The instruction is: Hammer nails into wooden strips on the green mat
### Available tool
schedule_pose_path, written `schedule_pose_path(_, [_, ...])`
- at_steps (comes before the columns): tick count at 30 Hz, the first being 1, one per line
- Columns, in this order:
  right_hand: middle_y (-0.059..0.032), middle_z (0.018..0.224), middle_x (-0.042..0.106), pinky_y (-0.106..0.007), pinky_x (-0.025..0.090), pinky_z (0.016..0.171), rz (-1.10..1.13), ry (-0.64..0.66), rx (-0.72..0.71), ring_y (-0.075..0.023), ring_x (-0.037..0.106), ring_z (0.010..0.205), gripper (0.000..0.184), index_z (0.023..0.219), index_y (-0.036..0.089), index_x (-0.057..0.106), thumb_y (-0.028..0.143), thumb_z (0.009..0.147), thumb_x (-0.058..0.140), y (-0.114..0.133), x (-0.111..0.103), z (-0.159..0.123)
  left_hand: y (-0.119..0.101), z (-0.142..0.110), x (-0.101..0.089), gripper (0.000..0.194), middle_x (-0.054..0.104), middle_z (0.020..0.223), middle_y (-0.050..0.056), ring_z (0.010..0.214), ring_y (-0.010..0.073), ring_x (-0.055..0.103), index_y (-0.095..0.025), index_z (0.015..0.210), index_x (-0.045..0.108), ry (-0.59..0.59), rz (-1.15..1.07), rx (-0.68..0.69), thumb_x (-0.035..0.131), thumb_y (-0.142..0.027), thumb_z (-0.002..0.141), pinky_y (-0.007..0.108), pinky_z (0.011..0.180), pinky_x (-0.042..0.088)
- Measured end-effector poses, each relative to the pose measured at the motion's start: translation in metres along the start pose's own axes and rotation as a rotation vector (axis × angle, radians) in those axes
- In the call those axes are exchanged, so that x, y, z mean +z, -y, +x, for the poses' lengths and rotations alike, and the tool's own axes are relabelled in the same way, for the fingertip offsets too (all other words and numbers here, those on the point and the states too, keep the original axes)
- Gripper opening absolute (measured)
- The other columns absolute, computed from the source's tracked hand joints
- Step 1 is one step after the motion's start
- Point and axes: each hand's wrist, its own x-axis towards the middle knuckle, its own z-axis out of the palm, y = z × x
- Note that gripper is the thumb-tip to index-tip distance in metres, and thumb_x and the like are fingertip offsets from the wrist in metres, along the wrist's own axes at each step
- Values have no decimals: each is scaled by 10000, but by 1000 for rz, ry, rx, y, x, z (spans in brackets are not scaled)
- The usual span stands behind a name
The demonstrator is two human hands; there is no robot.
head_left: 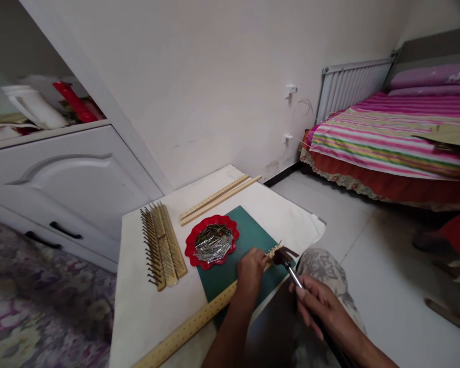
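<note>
A claw hammer point(293, 277) is gripped by its handle in my right hand point(322, 305). Its dark head lies over the far end of a long wooden strip point(187, 328) with rows of holes. Several nails stand up from that end, close to the hammer head. My left hand point(250, 271) is closed around the strip just short of those nails; whether its fingertips also pinch a nail is hidden. Under the strip's end lies a green mat point(235, 220). Left of my left hand, a red scalloped dish point(191, 254) holds many loose metal nails point(214, 243).
On the white-covered table point(138, 317), nail-studded wooden strips point(164, 250) lie at the left. Two bare strips point(218, 201) lie at the back. A white cabinet point(61, 189) stands at the left, a wall behind, and a bed point(387, 138) at the right.
</note>
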Motion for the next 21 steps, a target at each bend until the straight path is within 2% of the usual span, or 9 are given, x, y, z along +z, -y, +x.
schedule_pose_path(3, [100,449,523,-140,222,285,-50,4,-23,-31,325,263,292,799,201,477,482,878,466,10,3,10,-1,-1,0,268,609,765,18,686,122,552,-177,751,628,2,4,-5,461,-319,905,221,611,344])
schedule_pose_path(8, [103,446,524,-143,215,283,-99,33,-20,-36,331,256,298,789,201,472,480,888,445,12,11,23,0,-1,1,239,615,771,19,697,120,555,-176,784,632,17,-29,-35,455,-283,904,211,621,347])
schedule_pose_path(17, [99,477,532,-128,244,297,-119,51,-34,-29,362,282,258,812,200,487,429,915,432,23,12,21,0,-1,2,189,634,806,30,740,138,575,-174,815,649,7,-99,-26,494,-259,883,216,656,370])
schedule_pose_path(21, [99,473,536,-129,236,291,-139,66,-25,-27,358,272,259,810,198,484,428,915,429,19,12,23,2,-1,4,169,634,801,29,735,140,576,-175,833,649,-9,-111,-19,501,-243,876,222,651,367])
